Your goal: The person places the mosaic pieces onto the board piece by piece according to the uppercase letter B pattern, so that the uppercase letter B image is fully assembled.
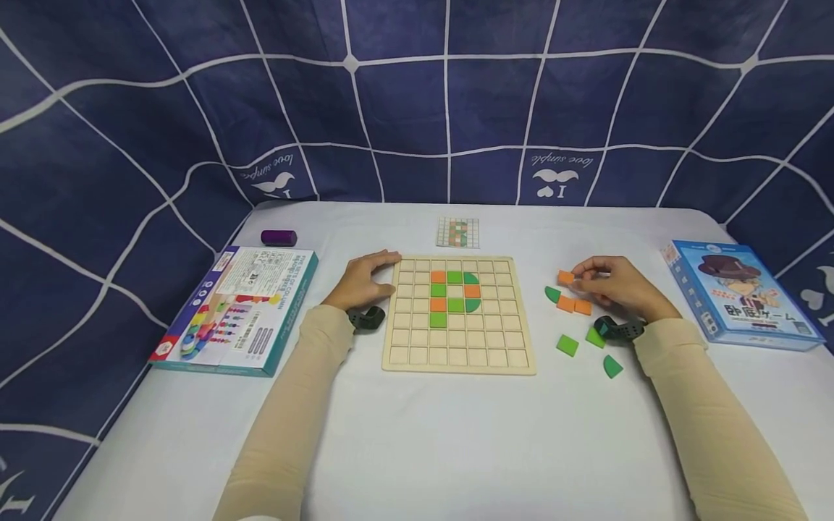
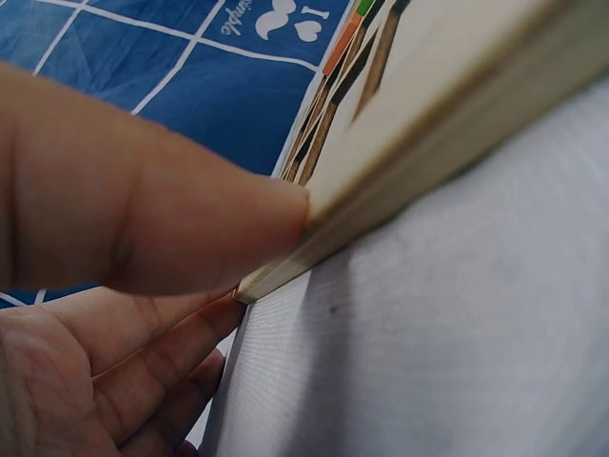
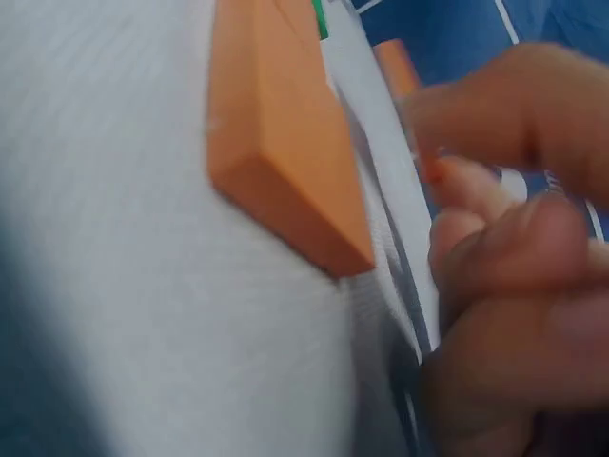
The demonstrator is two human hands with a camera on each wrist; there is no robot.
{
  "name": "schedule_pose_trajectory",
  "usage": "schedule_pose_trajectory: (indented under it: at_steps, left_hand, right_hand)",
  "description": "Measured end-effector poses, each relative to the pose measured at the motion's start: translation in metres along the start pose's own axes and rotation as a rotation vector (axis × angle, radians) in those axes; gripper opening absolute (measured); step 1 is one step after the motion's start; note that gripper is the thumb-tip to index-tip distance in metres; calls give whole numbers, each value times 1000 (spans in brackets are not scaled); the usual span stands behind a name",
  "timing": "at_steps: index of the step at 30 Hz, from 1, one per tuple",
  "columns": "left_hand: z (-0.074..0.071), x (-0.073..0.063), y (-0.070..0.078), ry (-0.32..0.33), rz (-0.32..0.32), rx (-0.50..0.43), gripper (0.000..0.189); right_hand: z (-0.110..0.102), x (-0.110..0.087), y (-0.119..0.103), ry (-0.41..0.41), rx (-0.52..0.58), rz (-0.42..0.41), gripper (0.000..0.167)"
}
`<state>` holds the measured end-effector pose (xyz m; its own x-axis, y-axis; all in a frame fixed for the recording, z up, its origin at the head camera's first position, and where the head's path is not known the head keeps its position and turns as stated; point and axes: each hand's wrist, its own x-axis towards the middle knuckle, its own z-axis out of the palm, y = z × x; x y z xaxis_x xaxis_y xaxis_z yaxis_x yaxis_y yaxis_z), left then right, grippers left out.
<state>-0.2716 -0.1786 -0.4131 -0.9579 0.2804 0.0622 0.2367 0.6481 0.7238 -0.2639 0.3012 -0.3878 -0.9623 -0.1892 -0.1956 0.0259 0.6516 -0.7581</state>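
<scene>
A wooden grid board (image 1: pixel 457 357) lies on the table, with several orange, light green and dark green pieces set in its upper middle cells. At its upper left side, my left hand (image 1: pixel 362 281) touches the board. In the left wrist view the thumb (image 2: pixel 209 224) presses on the board's side, and straight fingers reach its corner. To the right of the board, my right hand (image 1: pixel 617 284) pinches an orange square tile (image 1: pixel 565 277) between thumb and finger. Close under that hand lie two orange tiles (image 1: pixel 573 305) and a dark green quarter-round piece (image 1: pixel 552 294).
Nearer me lie two light green square tiles (image 1: pixel 567 345) and another green quarter-round piece (image 1: pixel 612 366). A pattern card (image 1: pixel 458 233) is behind the board. Boxes flank it: one left (image 1: pixel 237 307), one blue at right (image 1: pixel 743 293). A purple cylinder (image 1: pixel 279 238) lies back left.
</scene>
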Motion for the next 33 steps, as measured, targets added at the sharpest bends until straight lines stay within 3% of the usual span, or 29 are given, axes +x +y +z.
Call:
schedule_pose_trajectory:
  at_steps: [4, 13, 26, 33]
  left_hand:
    - [-1, 0, 1, 3, -1, -9, 70]
    - [-3, 0, 3, 0, 0, -5, 69]
    - [0, 1, 2, 9, 20, 4, 68]
    - [0, 0, 1, 14, 16, 7, 68]
  right_hand:
    - [-1, 0, -11, 8, -21, 8, 41]
    - [10, -1, -38, -9, 116, -25, 44]
    - [51, -7, -75, -99, 394, 3, 30]
    - [74, -12, -89, -114, 467, -66, 24]
